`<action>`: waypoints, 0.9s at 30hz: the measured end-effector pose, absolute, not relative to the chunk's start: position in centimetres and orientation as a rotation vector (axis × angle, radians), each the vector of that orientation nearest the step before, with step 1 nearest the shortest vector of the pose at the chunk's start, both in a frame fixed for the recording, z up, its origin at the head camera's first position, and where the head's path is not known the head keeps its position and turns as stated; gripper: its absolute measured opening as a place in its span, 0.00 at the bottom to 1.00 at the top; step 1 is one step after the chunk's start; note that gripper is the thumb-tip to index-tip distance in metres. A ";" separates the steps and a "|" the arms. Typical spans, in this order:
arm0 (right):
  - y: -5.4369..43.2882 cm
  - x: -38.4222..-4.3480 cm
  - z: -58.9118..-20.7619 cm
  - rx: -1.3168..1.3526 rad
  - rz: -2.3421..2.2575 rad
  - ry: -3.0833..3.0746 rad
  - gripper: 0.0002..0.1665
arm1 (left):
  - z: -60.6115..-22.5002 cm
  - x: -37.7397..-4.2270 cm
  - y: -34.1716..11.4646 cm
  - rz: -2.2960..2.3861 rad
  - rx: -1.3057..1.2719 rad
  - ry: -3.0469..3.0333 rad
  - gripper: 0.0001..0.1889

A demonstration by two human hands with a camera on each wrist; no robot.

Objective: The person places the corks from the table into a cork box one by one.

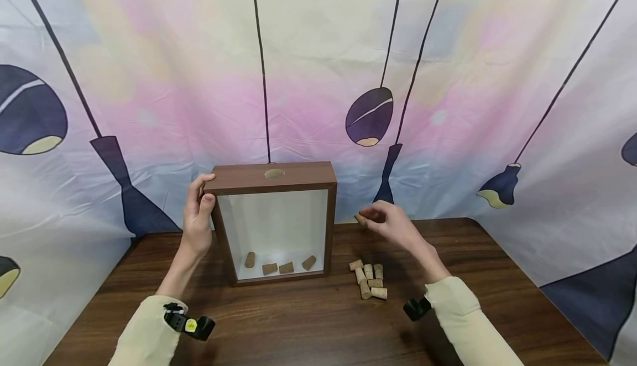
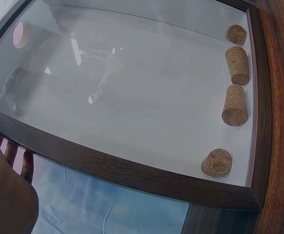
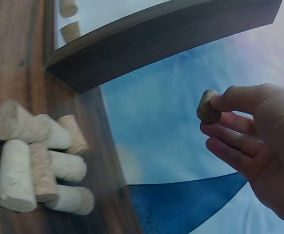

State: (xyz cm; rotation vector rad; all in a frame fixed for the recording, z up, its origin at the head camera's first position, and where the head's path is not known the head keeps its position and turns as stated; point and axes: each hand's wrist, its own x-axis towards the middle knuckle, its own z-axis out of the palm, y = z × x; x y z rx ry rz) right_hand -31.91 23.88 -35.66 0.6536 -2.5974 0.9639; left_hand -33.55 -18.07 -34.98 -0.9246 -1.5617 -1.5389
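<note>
A brown-framed shadow box [image 1: 272, 177] with a clear front stands upright on the table, a round hole in its top. My left hand [image 1: 198, 219] grips its upper left corner, thumb on the front edge and fingers behind. Several corks lie along the inside bottom, among them a tilted cork [image 2: 216, 162] in the left wrist view. To the right of the box, my right hand [image 1: 395, 226] pinches a single cork [image 3: 209, 107] between thumb and fingertips, held above the table.
A loose cluster of corks, one of them a pale cork [image 1: 379, 293], lies on the dark wooden table [image 1: 298, 327] to the right of the box, below my right hand. Behind the table hangs a printed cloth [image 1: 308, 78] with lamp shapes.
</note>
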 end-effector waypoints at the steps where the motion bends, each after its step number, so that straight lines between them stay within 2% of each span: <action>1: 23.8 -31.9 -35.4 0.653 0.962 -2.590 0.12 | -35.0 -33.5 -18.1 -1.537 -0.924 -1.562 0.24; 6: 23.4 -31.8 -34.0 0.664 0.947 -2.510 0.14 | -35.1 -33.5 -18.1 -1.540 -0.924 -1.567 0.23; 15: 22.3 -31.3 -31.3 0.701 0.975 -2.284 0.24 | -35.1 -33.4 -18.2 -1.537 -0.928 -1.573 0.23; 27: 20.6 -30.7 -28.0 0.754 0.966 -2.142 0.19 | -35.0 -33.4 -18.0 -1.550 -0.923 -1.580 0.25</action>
